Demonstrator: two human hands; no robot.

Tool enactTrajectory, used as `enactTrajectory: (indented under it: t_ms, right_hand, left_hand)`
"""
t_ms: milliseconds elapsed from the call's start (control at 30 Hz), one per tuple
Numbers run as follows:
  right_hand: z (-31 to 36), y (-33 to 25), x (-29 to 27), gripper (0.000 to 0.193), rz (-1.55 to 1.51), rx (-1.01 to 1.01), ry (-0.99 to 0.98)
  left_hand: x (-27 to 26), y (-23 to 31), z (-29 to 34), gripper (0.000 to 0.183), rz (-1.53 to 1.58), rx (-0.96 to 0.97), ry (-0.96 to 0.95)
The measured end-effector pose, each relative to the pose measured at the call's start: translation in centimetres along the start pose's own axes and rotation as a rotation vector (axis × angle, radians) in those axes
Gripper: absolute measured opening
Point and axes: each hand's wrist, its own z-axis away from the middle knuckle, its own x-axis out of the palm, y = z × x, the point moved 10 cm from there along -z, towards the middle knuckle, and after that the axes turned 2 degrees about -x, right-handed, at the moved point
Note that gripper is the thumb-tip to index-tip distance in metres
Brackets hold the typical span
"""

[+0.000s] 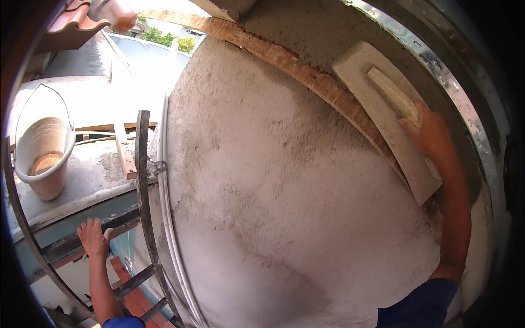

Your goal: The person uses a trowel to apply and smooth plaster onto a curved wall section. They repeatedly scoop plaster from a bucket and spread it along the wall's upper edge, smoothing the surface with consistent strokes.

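My right hand (429, 134) is closed round the handle of a long wooden plastering float (363, 65). The float lies tilted along a strip of wet grey plaster (306, 33) and overlaps a long wooden batten (273, 52) below it. On the left, my left hand (94, 238) rests over an upper rung of a dark ladder (143, 180), its fingers stretched out and thumb apart. How firmly it bears on the rung cannot be seen.
A wide rough grey wall (257, 180) fills the middle. A bucket (52, 183) with a wire handle stands on a ledge (104, 164) beyond the ladder. White pipes (167, 218) run down the wall's left edge. Roof tiles (79, 22) overhang at upper left; a shiny metal strip (454, 87) curves at right.
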Motion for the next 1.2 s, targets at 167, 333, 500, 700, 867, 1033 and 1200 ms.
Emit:
enactTrajectory:
  t_ms: [167,333,500,700,867,1033,1200]
  right_hand:
    - [-6.6,-10.7,1.3,0.060,0.115,-0.217,0.119]
    - [-14.2,-8.8,-2.1,0.077,0.031,-0.110,0.108]
    - [-7.9,-2.3,-2.4,0.075,0.052,-0.068,0.144]
    - [-6.9,-10.6,0.2,0.062,0.065,-0.164,0.035]
    - [-15.5,-13.0,-1.6,0.065,-0.005,-0.140,0.090]
    - [-14.1,-7.9,-3.1,0.075,-0.004,-0.078,0.090]
    - [-7.9,-8.2,-0.9,0.059,-0.035,-0.116,0.107]
  left_hand:
    - [0.1,0.2,-0.1,0.046,0.001,0.020,0.011]
    - [0.3,0.0,-0.1,0.048,-0.027,0.019,-0.005]
    - [0.4,-1.0,0.1,0.050,-0.014,0.032,0.063]
    - [-0.7,-0.1,-0.1,0.049,-0.010,0.024,0.022]
    - [0.2,-0.1,0.0,0.048,-0.016,0.009,-0.007]
    - [1.0,-1.3,0.2,0.048,0.023,-0.001,0.021]
    - [0.3,-0.3,0.3,0.049,0.020,0.020,0.050]
